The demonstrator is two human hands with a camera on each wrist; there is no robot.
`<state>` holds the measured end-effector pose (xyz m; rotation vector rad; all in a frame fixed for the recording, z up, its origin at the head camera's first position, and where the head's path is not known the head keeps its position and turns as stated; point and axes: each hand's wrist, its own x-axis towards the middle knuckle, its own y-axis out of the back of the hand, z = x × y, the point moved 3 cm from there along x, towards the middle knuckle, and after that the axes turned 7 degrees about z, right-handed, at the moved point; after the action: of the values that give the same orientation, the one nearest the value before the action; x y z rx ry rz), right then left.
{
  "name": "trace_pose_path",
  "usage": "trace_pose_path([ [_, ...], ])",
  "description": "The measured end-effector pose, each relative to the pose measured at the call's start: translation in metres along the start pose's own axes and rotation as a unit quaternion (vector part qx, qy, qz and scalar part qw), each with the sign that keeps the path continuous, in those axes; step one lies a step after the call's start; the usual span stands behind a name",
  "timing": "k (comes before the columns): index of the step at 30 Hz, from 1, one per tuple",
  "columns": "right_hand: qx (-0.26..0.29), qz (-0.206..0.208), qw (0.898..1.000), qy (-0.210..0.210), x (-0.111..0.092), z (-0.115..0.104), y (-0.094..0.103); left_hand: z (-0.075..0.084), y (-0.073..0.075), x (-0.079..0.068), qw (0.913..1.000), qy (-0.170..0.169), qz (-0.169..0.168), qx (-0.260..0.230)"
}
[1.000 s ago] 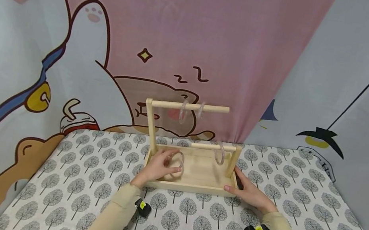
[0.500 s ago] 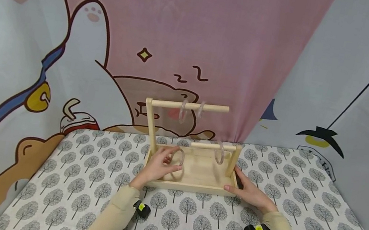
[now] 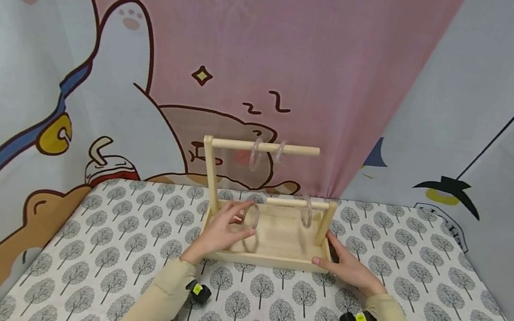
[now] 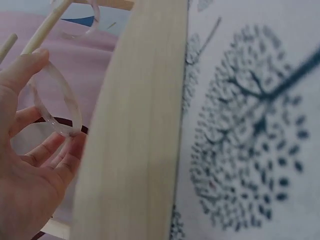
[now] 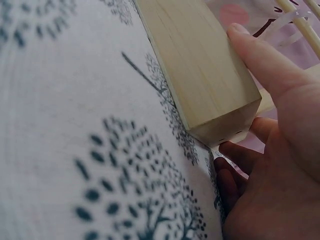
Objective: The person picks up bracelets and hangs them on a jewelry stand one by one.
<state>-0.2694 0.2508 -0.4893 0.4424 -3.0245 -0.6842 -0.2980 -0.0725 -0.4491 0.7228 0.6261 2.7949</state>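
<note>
My left hand pinches a clear, pale bangle between thumb and fingertips, upright above the left half of a wooden stand's tray. That stand is a shallow light-wood tray with two posts, each bearing a horizontal bar. At the tray's right end, my right hand grips the corner, thumb on the front wall and fingers round the end wall. Two similar bangles hang on the tall upper bar. Another bangle hangs on the short lower bar.
The stand sits on a table covered with a tree-print cloth. Behind it hangs a pink and white cartoon curtain. The upper bar's free end points right, the lower bar's free end points left.
The bangle in my left hand has risen slightly and turned a little, the fingers shifting with it. My right hand and the hanging bangles stay where they were.
</note>
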Motion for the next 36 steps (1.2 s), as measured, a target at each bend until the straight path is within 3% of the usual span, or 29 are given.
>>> trace_pose_path([
  [19, 0.015, -0.006, 1.000, 0.015, -0.003, -0.005, -0.001, 0.027, 0.001, 0.006, 0.9993, -0.027, 0.011, -0.025],
  [31, 0.029, -0.005, 1.000, 0.006, -0.001, -0.001, -0.002, 0.031, -0.008, 0.015, 0.9960, -0.026, 0.007, -0.085],
  [36, 0.027, -0.007, 1.000, 0.009, 0.000, -0.001, -0.002, 0.031, -0.015, 0.020, 0.9959, -0.024, 0.004, -0.087],
])
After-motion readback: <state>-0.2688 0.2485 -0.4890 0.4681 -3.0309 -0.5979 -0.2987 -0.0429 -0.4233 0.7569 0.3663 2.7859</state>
